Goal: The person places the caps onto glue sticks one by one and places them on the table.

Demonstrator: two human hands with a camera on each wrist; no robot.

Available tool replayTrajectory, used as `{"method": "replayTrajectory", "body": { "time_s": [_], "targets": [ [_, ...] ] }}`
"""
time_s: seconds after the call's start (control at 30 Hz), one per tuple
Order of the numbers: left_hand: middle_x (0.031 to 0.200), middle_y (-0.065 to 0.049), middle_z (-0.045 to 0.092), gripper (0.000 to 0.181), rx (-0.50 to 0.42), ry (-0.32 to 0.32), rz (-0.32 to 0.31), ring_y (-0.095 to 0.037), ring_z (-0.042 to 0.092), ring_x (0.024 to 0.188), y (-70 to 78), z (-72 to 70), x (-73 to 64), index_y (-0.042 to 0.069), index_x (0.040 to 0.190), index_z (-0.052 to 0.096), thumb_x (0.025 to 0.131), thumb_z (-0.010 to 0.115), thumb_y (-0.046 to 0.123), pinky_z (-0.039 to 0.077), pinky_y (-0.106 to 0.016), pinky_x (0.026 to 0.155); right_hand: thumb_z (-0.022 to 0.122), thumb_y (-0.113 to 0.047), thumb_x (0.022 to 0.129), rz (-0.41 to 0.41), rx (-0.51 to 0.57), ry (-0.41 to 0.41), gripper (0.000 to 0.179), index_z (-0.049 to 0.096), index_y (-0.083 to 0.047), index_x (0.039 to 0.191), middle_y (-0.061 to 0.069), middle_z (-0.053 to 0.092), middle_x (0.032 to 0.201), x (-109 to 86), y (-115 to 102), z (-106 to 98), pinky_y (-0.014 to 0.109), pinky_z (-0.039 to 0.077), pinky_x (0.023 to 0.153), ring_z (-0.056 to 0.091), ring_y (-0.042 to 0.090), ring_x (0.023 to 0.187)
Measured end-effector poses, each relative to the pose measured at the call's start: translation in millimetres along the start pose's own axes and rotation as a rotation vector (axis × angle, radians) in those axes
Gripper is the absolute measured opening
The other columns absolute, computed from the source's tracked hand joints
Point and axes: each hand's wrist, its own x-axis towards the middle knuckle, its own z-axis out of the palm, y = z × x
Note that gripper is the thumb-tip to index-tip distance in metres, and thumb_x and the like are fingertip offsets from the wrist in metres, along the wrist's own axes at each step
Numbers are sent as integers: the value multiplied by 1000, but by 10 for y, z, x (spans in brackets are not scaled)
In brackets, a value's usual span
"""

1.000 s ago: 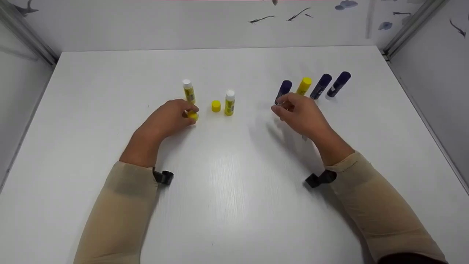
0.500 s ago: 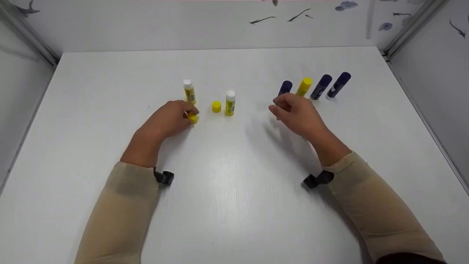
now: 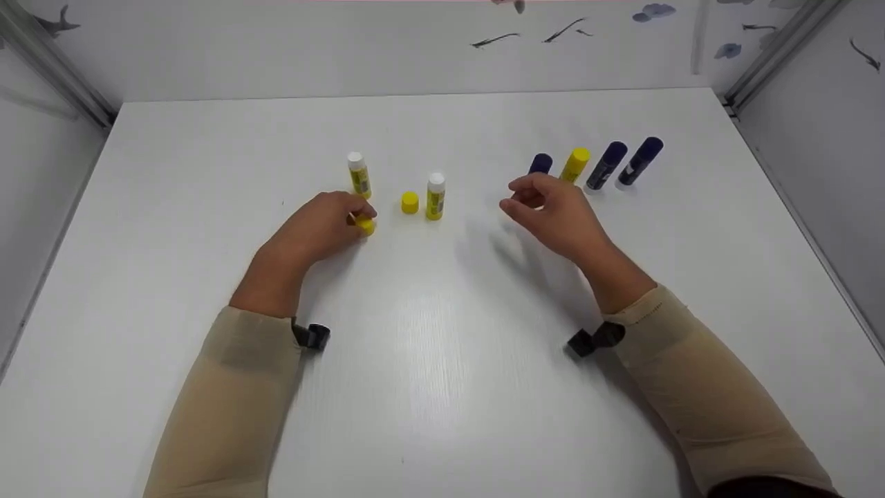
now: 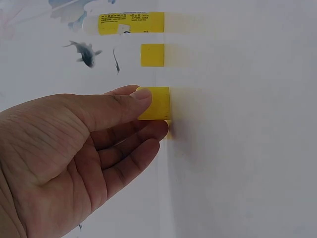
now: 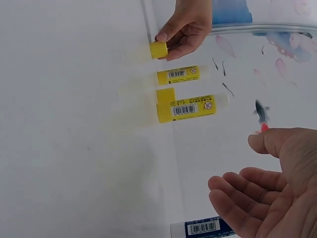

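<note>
Hands at work over a white table (image 3: 415, 387). Two white-topped glue sticks, the left stick (image 3: 359, 176) and the middle stick (image 3: 435, 199), stand upright; a second yellow cap (image 3: 410, 203) sits between them, just beside the latter. Farther right stand a leftmost blue stick (image 3: 541, 164), a yellow stick (image 3: 574, 166) and two more dark blue sticks (image 3: 607, 166). Upright, spaced placing presumably leaves finger room around most pieces. My left hand (image 3: 319, 225) pinches a yellow cap (image 3: 367, 226) in front of the left stick, at or close to the tabletop; being short, it probably suits thumb and fingertips only. This grip is closed to the cap's width. My right hand (image 3: 555, 213) has its grip loosely parted, holding nothing, near the leftmost blue stick; I cannot tell whether they touch.
</note>
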Motion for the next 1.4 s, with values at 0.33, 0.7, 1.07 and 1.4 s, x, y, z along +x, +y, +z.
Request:
{"method": "replayTrajectory", "body": {
  "time_s": [0.33,0.7,1.07,1.4],
  "targets": [
    [142,-15,62,36,7,1,9,-31,59,123,-16,1,3,12,136,67,101,63,9,51,-48,108,76,-31,96,-7,79,-19,47,64,-15,138,4,69,126,77,-103,92,40,57,104,67,19,120],
    [140,-15,63,35,5,4,15,-30,59,122,-22,1,-3,11,135,67,100,65,9,51,-47,106,76,-28,96,-51,138,-40,56,57,-16,148,9,66,138,168,-246,271,37,56,106,66,19,125],
    [140,-14,63,35,12,6,21,-29,60,122,-33,6,1,11,136,67,100,66,11,50,-47,108,77,-30,96,-16,186,-70,58,56,-17,149,5,67,139,297,-264,435,35,55,106,64,16,127],
    [139,-14,63,35,5,5,7,-29,60,120,-16,7,-1,12,136,67,101,66,12,52,-46,106,78,-27,95,-28,291,-131,56,58,-19,147,3,65,141,402,-202,533,34,53,110,61,15,132]
  ]
}}
